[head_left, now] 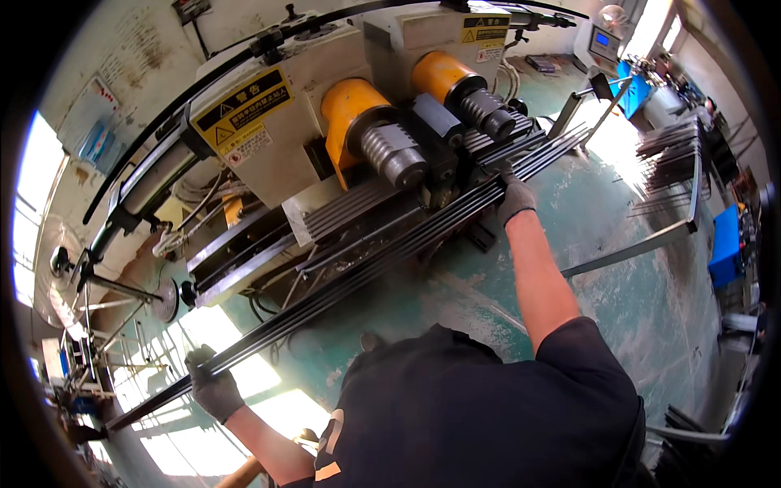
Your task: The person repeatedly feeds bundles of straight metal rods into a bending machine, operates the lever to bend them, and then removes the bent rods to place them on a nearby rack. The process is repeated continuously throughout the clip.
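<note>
A bundle of long, dark metal bars [350,272] runs slantwise across the view, from the lower left to the upper right, in front of a machine. My left hand [216,389], in a dark grey glove, is closed around the bundle near its lower left end. Farther right, my gloved right hand [516,198] grips the same bars close to the machine's front; its fingertips are partly hidden. Beyond the bundle, more bars [358,203] lie on the machine bed, under two ribbed metal spindles [393,154] with orange housings [350,102].
The pale machine body [268,154] carries yellow warning labels and a long curved black rail. On the right, a metal rack [671,232] holds a stack of bars, with a blue bin [724,244] beyond it. A round handwheel [165,299] sticks out at the machine's left end.
</note>
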Motion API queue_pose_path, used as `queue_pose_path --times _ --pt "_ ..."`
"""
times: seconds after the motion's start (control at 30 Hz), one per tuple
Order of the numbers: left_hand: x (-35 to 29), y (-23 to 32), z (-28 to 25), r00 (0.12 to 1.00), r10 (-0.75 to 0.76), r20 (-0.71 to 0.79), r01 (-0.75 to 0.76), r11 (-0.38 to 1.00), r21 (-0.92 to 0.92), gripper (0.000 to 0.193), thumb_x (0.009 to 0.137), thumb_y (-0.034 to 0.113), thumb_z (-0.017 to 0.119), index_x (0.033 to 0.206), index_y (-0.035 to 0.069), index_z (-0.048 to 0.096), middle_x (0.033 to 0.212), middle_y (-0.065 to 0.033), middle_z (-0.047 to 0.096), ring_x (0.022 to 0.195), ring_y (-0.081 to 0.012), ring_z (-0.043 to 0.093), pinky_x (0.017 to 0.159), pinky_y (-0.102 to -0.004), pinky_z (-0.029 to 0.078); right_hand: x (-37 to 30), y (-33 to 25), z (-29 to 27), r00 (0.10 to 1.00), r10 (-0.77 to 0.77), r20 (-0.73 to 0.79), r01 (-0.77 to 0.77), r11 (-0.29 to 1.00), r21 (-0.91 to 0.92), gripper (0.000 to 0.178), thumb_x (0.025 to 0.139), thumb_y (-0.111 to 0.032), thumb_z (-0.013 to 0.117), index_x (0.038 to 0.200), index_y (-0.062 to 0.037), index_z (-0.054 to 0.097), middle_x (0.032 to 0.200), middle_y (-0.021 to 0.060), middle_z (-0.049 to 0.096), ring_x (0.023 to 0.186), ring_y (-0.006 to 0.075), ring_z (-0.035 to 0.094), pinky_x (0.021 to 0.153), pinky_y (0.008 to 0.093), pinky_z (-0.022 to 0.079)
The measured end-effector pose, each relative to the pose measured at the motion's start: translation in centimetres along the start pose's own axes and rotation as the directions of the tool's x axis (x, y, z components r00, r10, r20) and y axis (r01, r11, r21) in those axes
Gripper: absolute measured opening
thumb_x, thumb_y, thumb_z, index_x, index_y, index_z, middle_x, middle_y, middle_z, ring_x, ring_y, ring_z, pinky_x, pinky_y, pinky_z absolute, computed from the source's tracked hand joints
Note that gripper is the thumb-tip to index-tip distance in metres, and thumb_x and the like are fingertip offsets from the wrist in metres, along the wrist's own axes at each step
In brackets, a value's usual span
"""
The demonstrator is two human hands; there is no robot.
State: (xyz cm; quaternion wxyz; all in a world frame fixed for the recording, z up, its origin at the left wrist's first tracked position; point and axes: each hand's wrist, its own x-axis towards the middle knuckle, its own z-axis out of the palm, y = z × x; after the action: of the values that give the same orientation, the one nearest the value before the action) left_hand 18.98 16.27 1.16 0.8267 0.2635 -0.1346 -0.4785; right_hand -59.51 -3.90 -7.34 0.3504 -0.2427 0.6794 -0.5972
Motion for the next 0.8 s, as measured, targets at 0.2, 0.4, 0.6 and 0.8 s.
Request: queue_pose_path --times 0.2,0.4,0.6,0.8 --pt "2.4 0.3 1.6 0.985 0.066 -0.158 -0.021 0.962 0.273 0.030 0.109 0.022 0.057 0.102 -0.003 0.073 0.101 -0.0134 0.074 0.099 -0.0249 0.071 0.097 -0.0374 0.059 -12.2 -8.7 13.9 0.987 0.125 0.106 -0.163 0.751 0.639 0.030 0.099 -0.023 0.069 0.124 -0.0056 0.069 0.109 0.0073 0.075 0.094 0.0239 0.070 0.084 0.0387 0.057" --pt "6.4 -6.9 2.7 0.971 -0.155 -0.184 0.175 0.980 0.096 0.025 0.107 0.017 0.059 0.111 -0.006 0.069 0.112 -0.0169 0.073 0.107 -0.0275 0.069 0.103 -0.0391 0.056 -11.7 -9.2 16.2 0.981 0.118 0.155 -0.192 0.715 0.673 0.023 0.102 -0.020 0.060 0.118 -0.0073 0.070 0.103 0.0059 0.073 0.089 0.0201 0.069 0.077 0.0353 0.056" --pt "5.1 -14.2 9.2 0.986 -0.128 -0.109 0.164 0.869 0.467 0.031 0.111 0.023 0.051 0.114 -0.004 0.067 0.119 -0.0185 0.071 0.117 -0.0331 0.066 0.111 -0.0537 0.051 -14.3 -12.5 18.8 0.992 0.110 0.063 -0.126 0.872 0.473 0.025 0.100 -0.020 0.064 0.120 -0.0061 0.069 0.104 0.0071 0.072 0.088 0.0199 0.069 0.076 0.0372 0.057" --pt "6.4 -19.3 11.8 0.887 -0.440 -0.140 0.431 0.898 -0.091 0.033 0.112 0.023 0.049 0.123 -0.004 0.064 0.126 -0.0192 0.069 0.125 -0.0334 0.063 0.115 -0.0531 0.049 -4.9 -3.8 18.7 0.988 -0.148 -0.031 0.151 0.984 0.093 0.039 0.093 -0.039 0.074 0.113 -0.0061 0.071 0.094 0.0119 0.076 0.084 0.0301 0.073 0.076 0.0423 0.057"
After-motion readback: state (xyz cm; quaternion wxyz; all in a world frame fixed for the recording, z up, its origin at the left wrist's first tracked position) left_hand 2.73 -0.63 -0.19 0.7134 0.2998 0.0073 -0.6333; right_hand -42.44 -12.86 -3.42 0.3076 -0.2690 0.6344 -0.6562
